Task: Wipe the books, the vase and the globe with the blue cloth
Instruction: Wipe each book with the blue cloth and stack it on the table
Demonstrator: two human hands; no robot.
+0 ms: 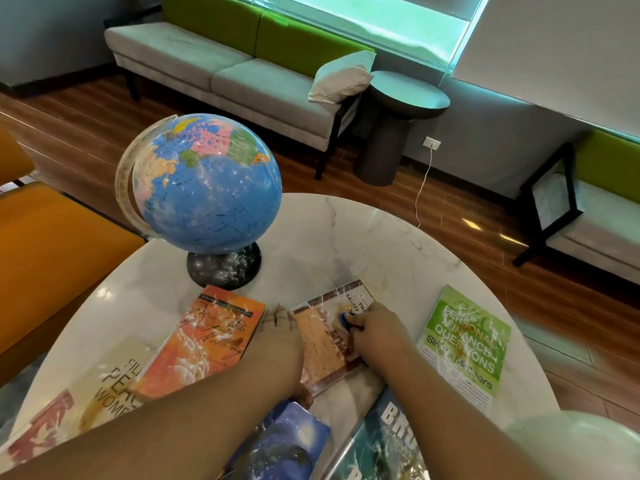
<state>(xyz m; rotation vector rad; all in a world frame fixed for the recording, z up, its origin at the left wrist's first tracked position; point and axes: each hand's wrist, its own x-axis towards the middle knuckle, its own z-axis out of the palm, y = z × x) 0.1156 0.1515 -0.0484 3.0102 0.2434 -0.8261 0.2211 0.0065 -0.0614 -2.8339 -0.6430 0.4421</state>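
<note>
Several smeared books point(207, 341) are lying near the globe point(207, 183) on the marble table point(329, 230); the right hand point(377, 330), fingers curled, is clamping the blue cloth point(346, 320) onto the brown book point(322, 355), the left hand point(277, 344), fingers straight and together, pressing its edge; a grey sofa point(225, 74) is standing behind

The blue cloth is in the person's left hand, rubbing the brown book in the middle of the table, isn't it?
Not quite: the blue cloth is in the right hand, not the left. The head view shows it rubbing the brown book, while the left hand rests along that book's left edge.
</note>
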